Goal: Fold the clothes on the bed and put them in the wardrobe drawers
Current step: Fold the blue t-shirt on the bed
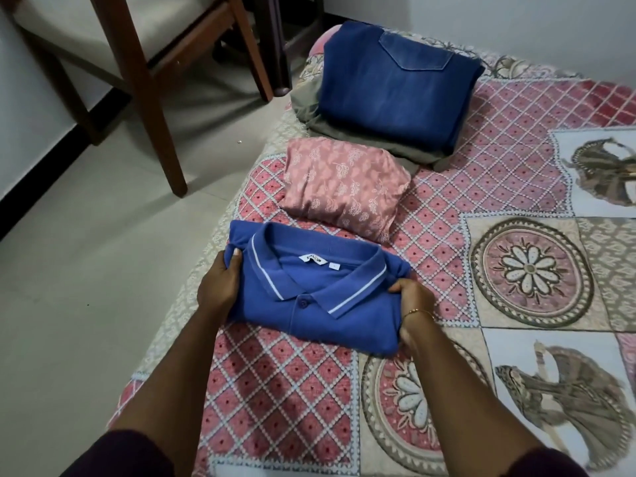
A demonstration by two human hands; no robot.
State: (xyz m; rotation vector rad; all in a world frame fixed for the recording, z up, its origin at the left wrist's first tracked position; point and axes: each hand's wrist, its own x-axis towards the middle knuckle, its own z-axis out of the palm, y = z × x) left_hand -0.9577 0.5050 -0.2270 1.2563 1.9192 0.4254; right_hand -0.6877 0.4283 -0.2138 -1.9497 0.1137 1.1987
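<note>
1. On the floor, far left: wooden chair (144, 80), beside the bed (516, 139).
2. Left hand (220, 284): fingers curled round the left edge of the folded blue polo shirt (320, 304).
3. Right hand (413, 304): grips the shirt's right edge.
4. Behind, on the bed: folded pink garment (344, 187), folded jeans (395, 91) atop an olive garment (344, 132).

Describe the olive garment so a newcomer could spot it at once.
On the bed, clothes run in a row along the left edge. At the far end, blue jeans lie on the olive garment, the only piece mostly covered, showing just plain drab edges.
</note>
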